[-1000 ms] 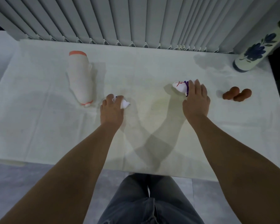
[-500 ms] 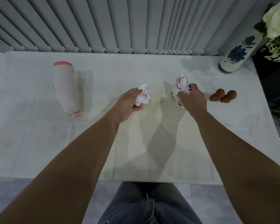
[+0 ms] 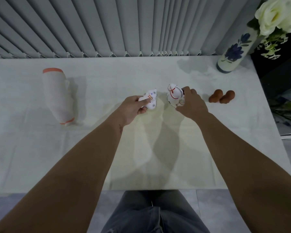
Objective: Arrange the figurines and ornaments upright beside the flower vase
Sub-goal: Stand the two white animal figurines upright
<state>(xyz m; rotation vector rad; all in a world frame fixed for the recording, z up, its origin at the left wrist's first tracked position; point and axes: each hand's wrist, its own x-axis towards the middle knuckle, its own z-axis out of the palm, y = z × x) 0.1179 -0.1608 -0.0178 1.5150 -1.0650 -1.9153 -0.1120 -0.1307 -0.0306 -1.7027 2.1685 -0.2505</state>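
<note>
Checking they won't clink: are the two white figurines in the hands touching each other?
Apart. The head view shows a strip of tablecloth between the left figurine and the right figurine.

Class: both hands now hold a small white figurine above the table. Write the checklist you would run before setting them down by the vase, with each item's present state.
1. Left hand grips its figurine: ok.
2. Right hand grips its figurine: ok.
3. Figurines upright: not ok, both tilted.
4. Bare table beside vase: ok.
5. Brown ornament upright: not ok, lying down.
6. Large ornament upright: not ok, on its side.
</note>
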